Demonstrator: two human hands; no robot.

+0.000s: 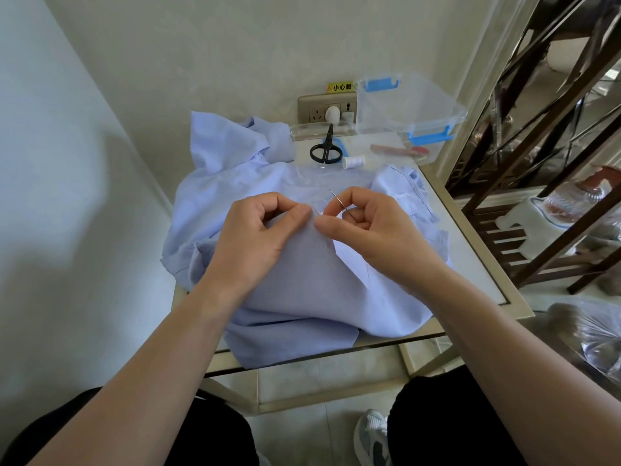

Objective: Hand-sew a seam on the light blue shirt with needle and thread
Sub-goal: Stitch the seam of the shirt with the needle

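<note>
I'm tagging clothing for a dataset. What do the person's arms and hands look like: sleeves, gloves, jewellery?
The left hand and right hand are ungloved, with no ring, watch or bracelet visible. No sleeve shows on either arm anywhere up to the frame's edge.

I see black scissors (325, 148) lying on a clear tray (376, 140) at the far end of the table (470, 237), handles toward me. A reddish tool (400, 150) lies to their right. Clear plastic box (413, 105) with blue latches (431, 136) just behind. Wall socket (311, 111) with white plug (332, 114), yellow sticker (340, 87) above. Dark shelf frame (537, 163) at right. A sneaker (371, 435) on the tiled floor.
</note>
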